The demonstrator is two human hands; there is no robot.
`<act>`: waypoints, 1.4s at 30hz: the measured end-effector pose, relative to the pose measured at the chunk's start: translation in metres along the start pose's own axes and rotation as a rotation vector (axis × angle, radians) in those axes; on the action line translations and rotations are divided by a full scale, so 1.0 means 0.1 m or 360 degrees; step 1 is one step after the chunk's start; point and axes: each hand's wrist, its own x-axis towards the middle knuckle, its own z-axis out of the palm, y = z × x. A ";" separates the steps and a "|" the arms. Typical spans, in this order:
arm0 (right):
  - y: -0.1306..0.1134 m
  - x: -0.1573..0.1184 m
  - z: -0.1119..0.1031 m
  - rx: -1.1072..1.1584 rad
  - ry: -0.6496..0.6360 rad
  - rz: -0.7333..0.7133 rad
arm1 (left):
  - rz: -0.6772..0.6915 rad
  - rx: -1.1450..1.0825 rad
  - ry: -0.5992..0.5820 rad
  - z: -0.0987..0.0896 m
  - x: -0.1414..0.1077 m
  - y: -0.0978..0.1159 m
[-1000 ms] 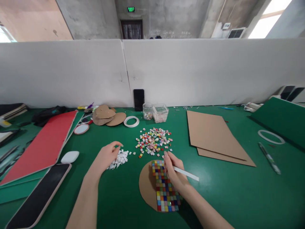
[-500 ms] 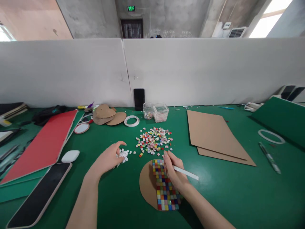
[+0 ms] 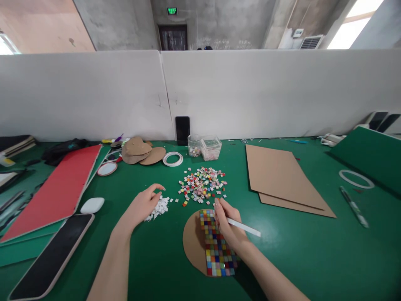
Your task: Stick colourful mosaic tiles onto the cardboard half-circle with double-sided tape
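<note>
My left hand (image 3: 144, 205) hovers at the left edge of a small pile of white bits (image 3: 160, 207), its fingers apart and nothing visible between them. My right hand (image 3: 230, 221) is closed around a white stick-like tool (image 3: 244, 227), over a round cardboard disc (image 3: 192, 240). Rows of coloured square tiles (image 3: 213, 242) cover the disc's middle and right part; its left part is bare brown. Part of the tiles lies hidden under my right hand. Beyond the disc, a loose heap of multicoloured tiles (image 3: 202, 184) is spread on the green table (image 3: 156, 263).
Two clear containers (image 3: 211, 148) and a black phone (image 3: 182, 131) stand at the partition. Cardboard sheets (image 3: 278, 177) lie right, with a pen (image 3: 354, 207) beyond. At left are a red board (image 3: 58, 188), a large phone (image 3: 52, 257) and a white case (image 3: 92, 205).
My left hand has drawn back slightly left from the white bits, so more of their pile shows. My right hand has hardly moved.
</note>
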 end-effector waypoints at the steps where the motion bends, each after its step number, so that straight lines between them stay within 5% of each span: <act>1: 0.01 0.00 0.00 -0.0003 0.0006 -0.0005 | -0.0023 -0.0014 0.0012 0.00 0.00 0.00; 24: -0.02 0.00 -0.01 -0.0060 -0.0014 -0.0052 | 0.0029 0.0149 0.0134 0.00 0.02 -0.03; 30: -0.03 -0.01 -0.01 -0.0026 -0.0013 0.0007 | 0.0150 -0.0038 0.0161 0.01 0.01 0.04; 42: -0.02 -0.01 0.00 -0.0002 -0.0023 0.0008 | 0.0062 -0.0500 0.0241 0.09 0.04 0.21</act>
